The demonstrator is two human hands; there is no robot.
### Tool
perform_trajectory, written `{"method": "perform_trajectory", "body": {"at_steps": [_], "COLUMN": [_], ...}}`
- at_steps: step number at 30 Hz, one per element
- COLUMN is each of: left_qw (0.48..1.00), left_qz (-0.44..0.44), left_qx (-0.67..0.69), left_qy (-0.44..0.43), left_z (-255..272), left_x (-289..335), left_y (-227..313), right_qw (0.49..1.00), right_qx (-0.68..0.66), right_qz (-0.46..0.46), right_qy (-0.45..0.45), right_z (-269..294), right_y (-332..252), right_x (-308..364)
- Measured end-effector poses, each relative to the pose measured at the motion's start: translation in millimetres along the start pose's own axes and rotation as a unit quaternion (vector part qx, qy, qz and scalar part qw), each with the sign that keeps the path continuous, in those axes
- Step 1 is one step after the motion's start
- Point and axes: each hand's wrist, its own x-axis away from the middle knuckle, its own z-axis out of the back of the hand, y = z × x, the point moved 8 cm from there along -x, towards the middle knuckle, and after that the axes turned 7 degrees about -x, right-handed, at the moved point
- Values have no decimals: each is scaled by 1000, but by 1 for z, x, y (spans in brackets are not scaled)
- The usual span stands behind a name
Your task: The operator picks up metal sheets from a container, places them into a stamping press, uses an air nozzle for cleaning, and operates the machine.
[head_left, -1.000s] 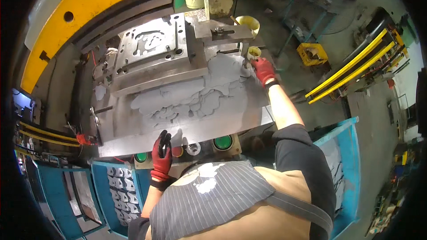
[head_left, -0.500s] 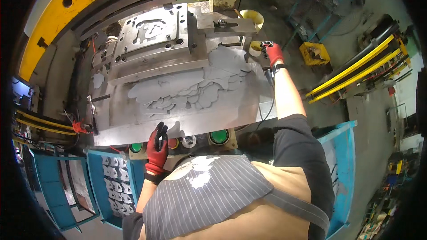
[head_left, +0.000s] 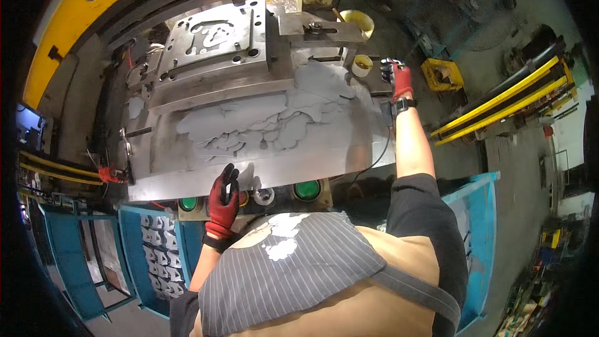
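My left hand (head_left: 224, 201), in a red glove with black fingers, rests at the near edge of the metal press table (head_left: 324, 165). Its fingers are stretched out with a gap beside the thumb, and it holds nothing. Out past the table's right side, my right hand (head_left: 397, 77) wears the same kind of glove. Its fingers are curled; what they hold, if anything, is hidden. A small yellow cup (head_left: 362, 66) stands just left of that hand. Thin grey sheet-metal pieces (head_left: 274, 128) lie overlapping on the table, in front of a steel die block (head_left: 215, 40).
Green push buttons (head_left: 306, 190) sit below the table's front edge. A blue bin (head_left: 163, 256) of stacked metal parts stands at lower left. On the right are a yellow crate (head_left: 442, 75) and yellow rails (head_left: 499, 103). A yellow bucket (head_left: 357, 22) stands behind the cup.
My right hand has moved to the right, away from the small yellow cup. My left hand stays at the table's near edge. The view has shifted slightly.
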Motion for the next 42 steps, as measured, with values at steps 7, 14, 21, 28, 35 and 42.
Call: {"method": "perform_trajectory", "body": {"at_steps": [7, 14, 21, 28, 35, 42], "left_qw": [996, 994, 997, 992, 989, 989], "left_qz": [-17, -39, -52, -34, 32, 27], "left_qx": [-89, -103, -57, -99, -62, -60], "left_qy": [2, 1, 8, 77, 128, 134], "left_z": [21, 60, 123, 210, 255, 259], "left_x": [-9, -6, -11, 10, 42, 37], "left_y": [-7, -42, -35, -80, -105, -94], "right_qw": [976, 942, 836, 834, 908, 893], "right_qx": [-207, -304, -462, -430, -239, -286], "right_qz": [-44, 86, -29, -38, 89, 79], "right_qy": [-50, -116, -293, -344, -332, -337], "right_z": [-14, -53, -218, -345, -397, -421], "right_y": [-31, -152, -263, -280, -233, -210], "right_x": [35, 95, 178, 186, 103, 75]}}
